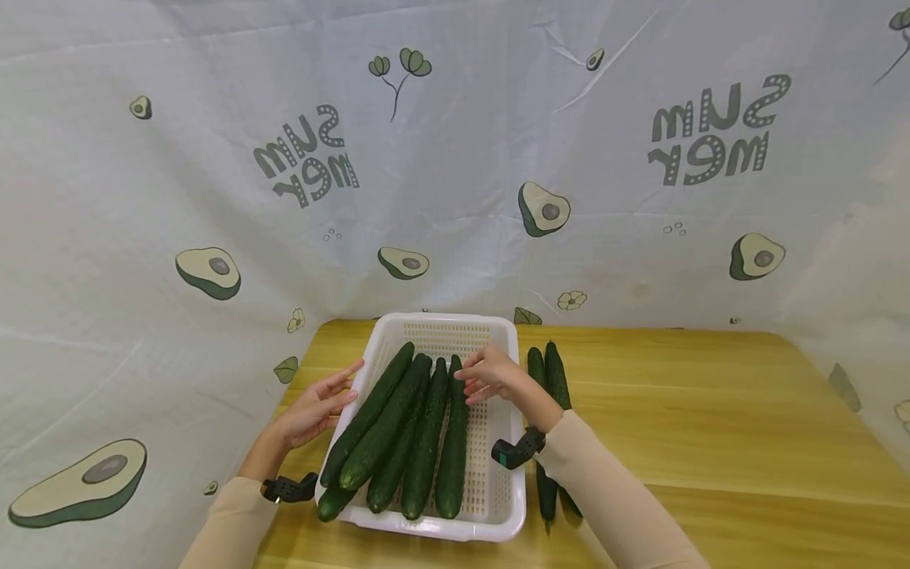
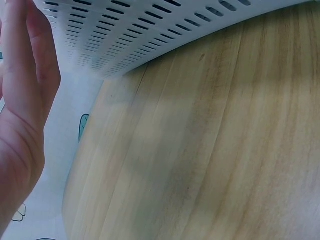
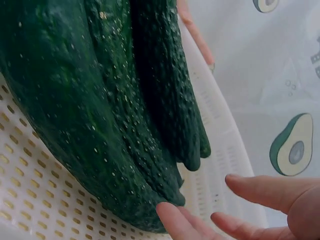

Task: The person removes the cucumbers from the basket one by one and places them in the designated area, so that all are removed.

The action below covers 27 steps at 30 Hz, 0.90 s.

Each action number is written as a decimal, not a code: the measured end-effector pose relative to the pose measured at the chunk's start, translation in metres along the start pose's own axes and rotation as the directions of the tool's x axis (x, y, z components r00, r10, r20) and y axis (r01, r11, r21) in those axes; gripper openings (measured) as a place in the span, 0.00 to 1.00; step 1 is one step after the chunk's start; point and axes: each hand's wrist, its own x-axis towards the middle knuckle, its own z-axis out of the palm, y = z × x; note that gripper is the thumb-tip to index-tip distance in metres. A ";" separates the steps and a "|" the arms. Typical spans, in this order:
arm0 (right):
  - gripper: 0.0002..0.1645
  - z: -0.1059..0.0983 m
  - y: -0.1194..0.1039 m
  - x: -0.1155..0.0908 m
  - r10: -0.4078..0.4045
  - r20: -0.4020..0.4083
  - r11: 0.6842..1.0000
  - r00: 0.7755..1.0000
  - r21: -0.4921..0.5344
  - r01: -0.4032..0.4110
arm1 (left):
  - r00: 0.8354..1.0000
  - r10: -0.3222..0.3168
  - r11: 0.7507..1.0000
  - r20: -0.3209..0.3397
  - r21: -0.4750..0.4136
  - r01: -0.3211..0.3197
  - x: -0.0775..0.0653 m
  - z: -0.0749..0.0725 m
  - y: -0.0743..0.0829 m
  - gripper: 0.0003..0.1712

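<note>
A white plastic basket [image 1: 522, 506] with slotted walls holds several long dark green cucumbers [image 1: 384, 431], lying lengthwise and piled toward its left side. My left hand [image 1: 313, 411] rests against the basket's left rim, its fingers extended. In the left wrist view, that hand [image 2: 22, 95] is beside the slotted outer wall. Over the inside of the basket, my right hand [image 1: 494, 373] has spread fingers at the far end of the rightmost cucumber [image 1: 452, 458]. The right wrist view shows its fingertips [image 3: 170, 215] right by that cucumber's tip, with nothing between thumb and fingers.
Two more cucumbers [image 1: 557, 375] lie on the wooden table [image 1: 697, 419] just right of the basket, partly under my right forearm. A pale cloth [image 1: 455, 158] printed with avocados hangs behind and beside the table. Each wrist wears a black camera mount [image 1: 517, 450].
</note>
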 end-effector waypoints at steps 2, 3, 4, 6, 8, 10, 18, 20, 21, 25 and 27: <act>0.20 0.001 0.001 0.001 -0.007 -0.006 1.000 1.000 -0.015 0.006 | 1.000 0.000 1.000 -0.002 0.003 0.000 0.000 0.000 0.001 0.35; 0.19 0.002 0.002 0.001 -0.008 -0.009 1.000 1.000 -0.024 0.008 | 1.000 0.000 1.000 -0.003 0.003 0.000 0.000 -0.001 0.001 0.35; 0.18 0.002 0.002 0.000 -0.009 -0.012 1.000 1.000 -0.029 0.009 | 1.000 0.001 1.000 -0.001 0.002 -0.001 0.000 -0.001 0.001 0.35; 0.17 0.003 0.003 0.000 -0.007 -0.014 0.999 1.000 -0.041 0.006 | 1.000 0.002 1.000 0.004 -0.002 -0.002 0.001 -0.001 0.001 0.35; 0.17 0.004 0.003 0.000 -0.005 -0.015 0.998 1.000 -0.057 0.004 | 1.000 0.002 1.000 0.006 -0.006 -0.002 0.001 0.000 0.000 0.35; 0.19 0.004 0.003 0.000 0.000 -0.015 0.998 1.000 -0.069 -0.001 | 1.000 -0.001 1.000 0.005 -0.007 0.001 0.001 0.000 0.000 0.35; 0.24 0.007 0.006 0.001 0.021 -0.015 0.988 1.000 -0.154 -0.023 | 1.000 -0.006 1.000 -0.001 -0.010 0.006 0.000 0.001 0.001 0.35; 0.25 0.008 0.007 0.002 0.030 -0.012 0.986 0.999 -0.161 -0.031 | 1.000 -0.006 1.000 0.002 -0.018 0.006 0.000 0.001 0.001 0.35; 0.27 0.008 0.007 0.002 0.035 -0.009 0.986 0.999 -0.161 -0.036 | 1.000 -0.004 1.000 0.005 -0.020 0.004 0.000 0.001 0.001 0.35; 0.31 0.009 0.008 0.002 0.052 0.005 0.987 0.999 -0.150 -0.050 | 1.000 0.002 1.000 0.013 -0.026 -0.002 0.000 0.001 0.000 0.35; 0.34 0.009 0.009 0.002 0.052 0.022 0.984 0.998 -0.169 -0.048 | 1.000 0.006 1.000 0.013 -0.022 -0.006 0.000 0.001 0.000 0.35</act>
